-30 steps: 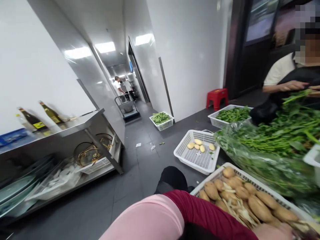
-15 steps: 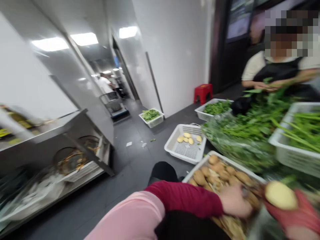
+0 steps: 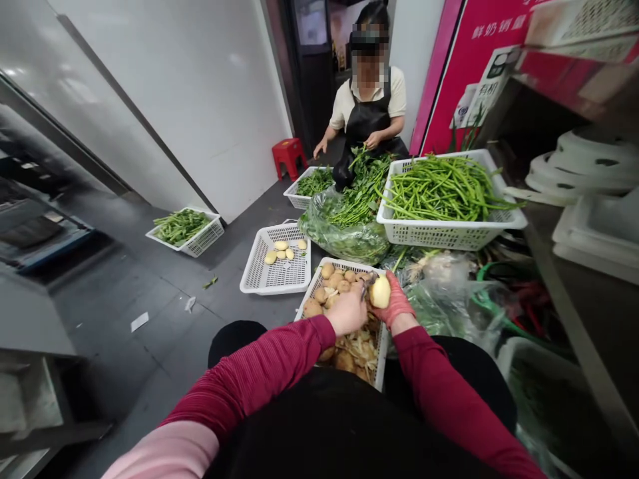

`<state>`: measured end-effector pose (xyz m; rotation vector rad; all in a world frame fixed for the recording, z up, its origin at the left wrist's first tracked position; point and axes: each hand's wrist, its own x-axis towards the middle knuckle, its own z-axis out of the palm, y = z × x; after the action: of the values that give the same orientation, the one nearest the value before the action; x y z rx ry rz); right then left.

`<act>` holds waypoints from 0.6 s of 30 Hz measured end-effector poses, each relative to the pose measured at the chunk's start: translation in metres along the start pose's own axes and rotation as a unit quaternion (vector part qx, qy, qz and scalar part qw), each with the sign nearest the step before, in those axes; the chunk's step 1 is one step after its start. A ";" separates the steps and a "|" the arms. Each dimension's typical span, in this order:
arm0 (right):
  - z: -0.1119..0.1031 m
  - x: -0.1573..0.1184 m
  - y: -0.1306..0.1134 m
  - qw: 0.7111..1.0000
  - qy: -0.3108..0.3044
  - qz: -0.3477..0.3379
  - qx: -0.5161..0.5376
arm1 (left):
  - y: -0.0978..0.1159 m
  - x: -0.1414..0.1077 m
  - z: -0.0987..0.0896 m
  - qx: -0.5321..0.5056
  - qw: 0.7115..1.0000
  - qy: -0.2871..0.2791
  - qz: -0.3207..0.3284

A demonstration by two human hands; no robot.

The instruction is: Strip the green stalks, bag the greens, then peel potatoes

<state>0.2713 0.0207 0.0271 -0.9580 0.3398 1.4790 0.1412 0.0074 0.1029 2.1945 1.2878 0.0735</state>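
My right hand [image 3: 397, 303], in a red glove, holds a peeled yellow potato [image 3: 380, 292]. Bare, my left hand [image 3: 349, 311] is closed round a small peeler [image 3: 367, 285], its head close beside the potato. Both hands are over a white basket [image 3: 383, 359] of brown unpeeled potatoes [image 3: 313, 307] and pale peelings [image 3: 360, 346]. Beyond it, a second white basket [image 3: 257, 279] on the floor holds several peeled potatoes [image 3: 270, 257].
A person [image 3: 370, 113] in a black apron handles leafy greens [image 3: 369, 183] opposite. Green stalks fill a basket [image 3: 439, 233] at right. Another basket [image 3: 204, 241] of greens and a red stool [image 3: 289, 157] stand farther off. A metal shelf [image 3: 574, 319] runs along the right.
The view has swung right, so the hands and baskets sit further left and both arms show. The other person's hands have moved apart. My hands still hold the potato and peeler.
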 end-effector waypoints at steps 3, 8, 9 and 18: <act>-0.008 0.011 -0.005 0.999 0.051 -0.013 -0.007 | 0.000 -0.019 0.028 -0.003 0.999 -0.035 0.014; -0.009 0.017 -0.010 0.999 0.010 -0.019 0.042 | -0.003 -0.019 0.021 -0.054 0.998 -0.017 0.033; -0.008 0.016 -0.011 0.998 0.000 -0.024 0.062 | -0.003 -0.014 0.013 -0.057 0.998 -0.003 0.034; -0.002 0.001 -0.006 0.998 -0.033 0.022 0.039 | 0.003 0.026 -0.031 0.009 0.998 0.001 0.064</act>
<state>0.2775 0.0208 0.0267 -0.8427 0.3688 1.5234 0.1471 0.0422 0.1234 2.2898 1.1519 0.1141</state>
